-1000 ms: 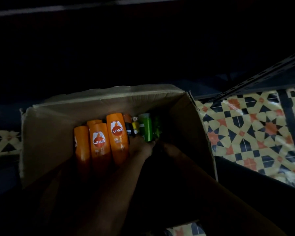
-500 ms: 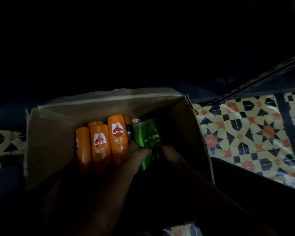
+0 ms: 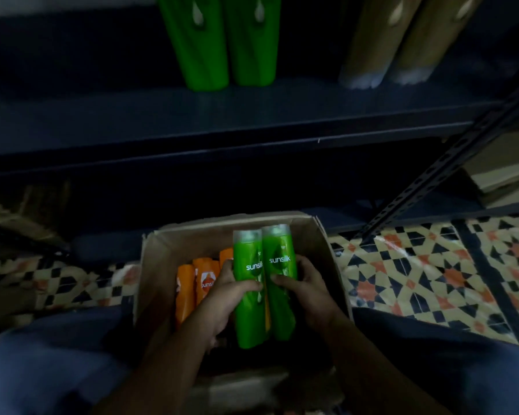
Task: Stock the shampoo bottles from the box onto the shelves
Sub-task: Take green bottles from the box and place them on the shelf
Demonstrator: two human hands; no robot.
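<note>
We held two green shampoo bottles [image 3: 262, 283] side by side and touching, caps pointing away from us, raised above the open cardboard box [image 3: 327, 250]. Our left hand [image 3: 225, 295] gripped the left bottle, fingers curled round its far side and thumb across its front; our right hand [image 3: 306, 292] gripped the right bottle the same way, thumb on the label. Both hands were closed on the pair, pressing the bottles together at mid-height.

Judgement on the lift: the bottles look smooth and glossy, so we should keep inward pressure even on both sides or one could slide past the other. Bringing them upright before they reach the shelf [image 3: 252, 115] would let them land on their bases. The natural slot appears to be beside the green bottles already on the shelf [image 3: 222, 43], labels facing out.

Contents: the box sat on the patterned floor [image 3: 432, 265] between our knees. Inside, to the left of the hands, orange shampoo bottles [image 3: 198, 283] lay packed together; the exact count was unclear in the dim light. The near part of the box was too dark to read. On the shelf, tan bottles [image 3: 402, 40] stood well apart from the green ones.
</note>
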